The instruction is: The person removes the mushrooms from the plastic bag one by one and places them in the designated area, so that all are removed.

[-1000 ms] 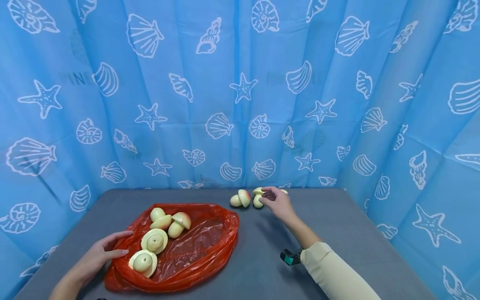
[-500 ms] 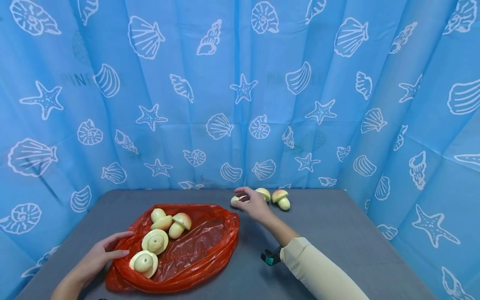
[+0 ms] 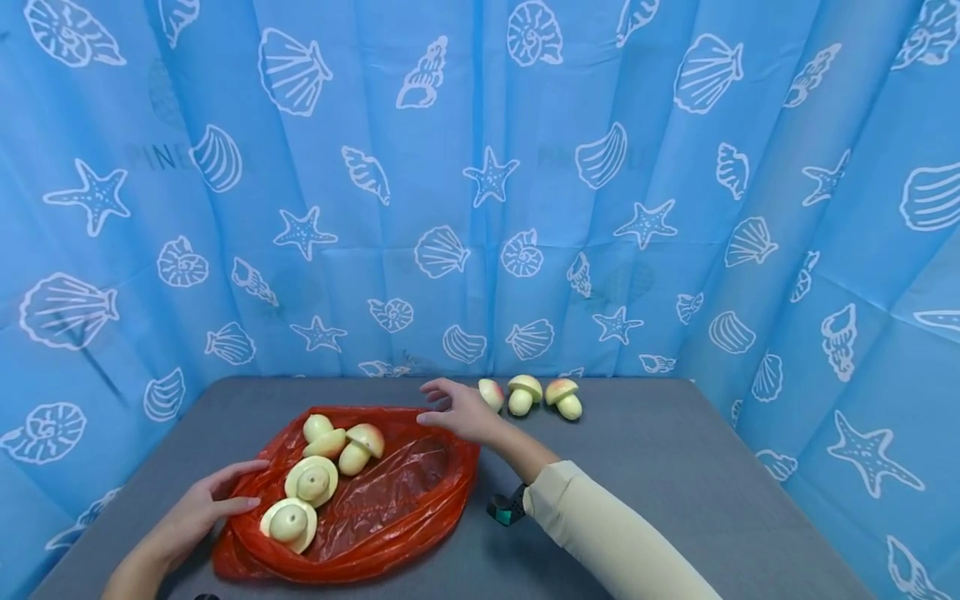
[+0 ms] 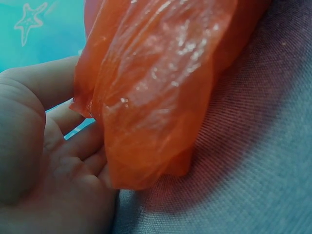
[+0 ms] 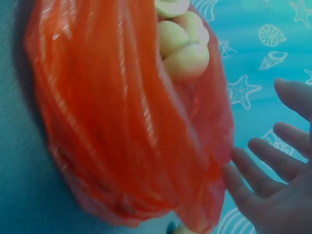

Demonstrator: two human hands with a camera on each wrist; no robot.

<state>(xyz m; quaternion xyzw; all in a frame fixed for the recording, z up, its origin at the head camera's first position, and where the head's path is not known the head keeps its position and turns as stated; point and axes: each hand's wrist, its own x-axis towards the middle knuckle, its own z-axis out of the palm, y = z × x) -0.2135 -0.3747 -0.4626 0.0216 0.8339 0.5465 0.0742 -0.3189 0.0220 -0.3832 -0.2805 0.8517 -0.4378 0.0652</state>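
Note:
A red plastic bag [image 3: 360, 567] lies on the table with its mouth spread wide. Inside it, toward the left, sit several pale toy mushrooms [image 3: 360, 450] with pink-tinged caps. My left hand [image 3: 187, 512] holds the bag's left rim between thumb and fingers; in the left wrist view the bag [image 4: 151, 122] hides the fingertips. My right hand [image 3: 461, 412] is empty, over the bag's back right rim. The right wrist view shows that hand [image 5: 273, 180] with spread fingers, a fingertip right at the bag's edge [image 5: 214, 175].
Three more toy mushrooms stand in a row at the back of the grey table [image 3: 637, 500]: one [image 3: 491, 393] partly behind my right hand, one in the middle [image 3: 525, 396], one at right [image 3: 564, 398]. A blue shell-print curtain [image 3: 487, 208] hangs behind.
My right hand has moved left from above the back mushrooms to the bag's rim, uncovering the middle and right mushrooms. My left hand and the bag have stayed in place.

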